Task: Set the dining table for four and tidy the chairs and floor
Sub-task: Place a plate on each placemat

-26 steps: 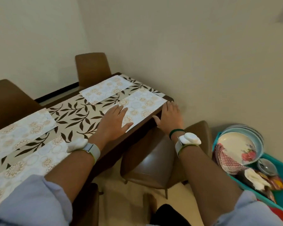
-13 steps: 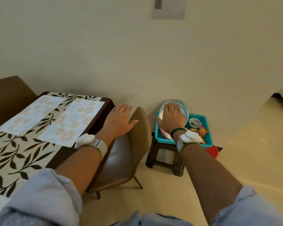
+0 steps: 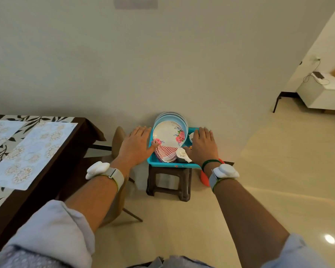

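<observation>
Both my hands are out flat over the tray of plates, holding nothing.

On my left the dining table [image 3: 74, 161] has its placemats [image 3: 33, 151] laid but no crockery that I can see; a chair [image 3: 118, 138] stands just beside it. My left hand [image 3: 135, 146] hovers with straight fingers, thumb near the teal tray [image 3: 174, 165]. The stack of plates [image 3: 168, 135] sits at the tray's back, a checked cloth [image 3: 165, 152] in front, all on a dark stool [image 3: 168, 182]. My right hand [image 3: 203, 147] hovers flat and empty over the tray's right side. I'd take the stack by both rims and lift level, clear of the cloth. No brand or writing is readable.
</observation>
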